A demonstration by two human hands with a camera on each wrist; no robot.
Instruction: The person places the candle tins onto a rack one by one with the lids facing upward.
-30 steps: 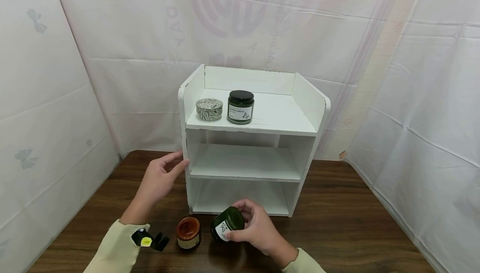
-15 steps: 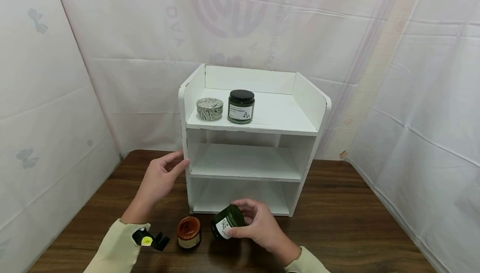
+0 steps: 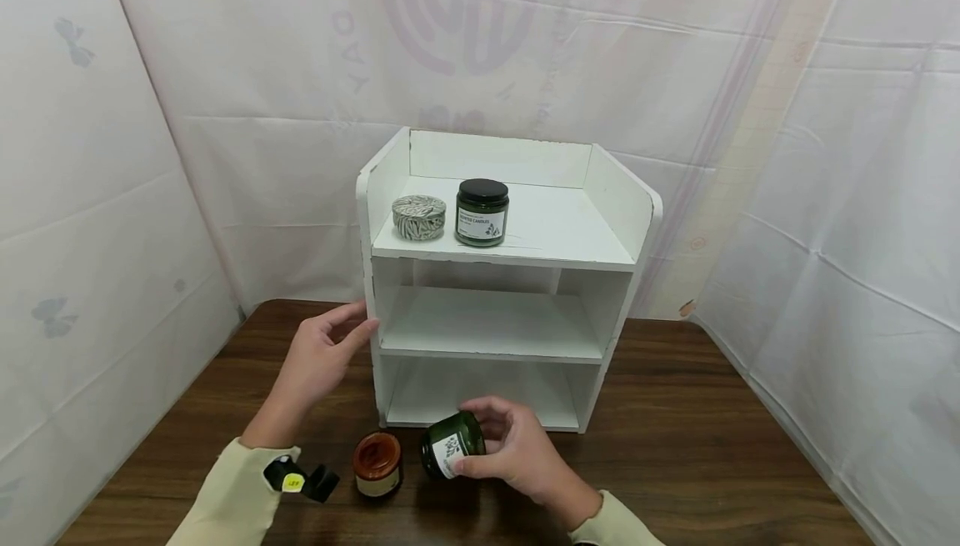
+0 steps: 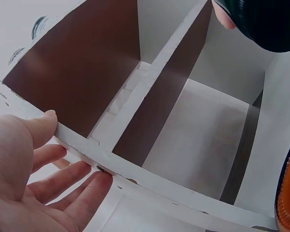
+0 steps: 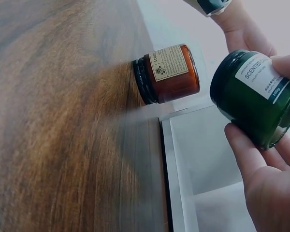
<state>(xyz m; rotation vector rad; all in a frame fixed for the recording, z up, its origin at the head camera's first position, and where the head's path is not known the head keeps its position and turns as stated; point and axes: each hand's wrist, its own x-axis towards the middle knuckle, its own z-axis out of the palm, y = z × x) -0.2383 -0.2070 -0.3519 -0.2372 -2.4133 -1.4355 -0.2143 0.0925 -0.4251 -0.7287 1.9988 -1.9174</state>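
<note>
My right hand (image 3: 517, 450) grips a dark green candle jar (image 3: 450, 444) with a white label, tilted, just above the table in front of the white shelf unit (image 3: 615, 296). In the right wrist view the green jar (image 5: 253, 96) sits between my thumb and fingers (image 5: 241, 154). An amber jar (image 3: 377, 464) stands on the table to its left; it shows as the amber jar (image 5: 166, 72) beside the shelf base. My left hand (image 3: 318, 358) rests open against the shelf's left side panel, fingers (image 4: 70, 181) flat on its edge.
On the shelf's top level stand a round patterned tin (image 3: 418, 217) and a second green jar with a black lid (image 3: 482, 212). The middle and bottom levels hold nothing. The brown wooden table (image 3: 675, 446) is enclosed by white fabric walls (image 3: 825, 196).
The right hand has turned the green jar slightly and drawn it a little toward the shelf's front. The left hand has stayed on the shelf's side.
</note>
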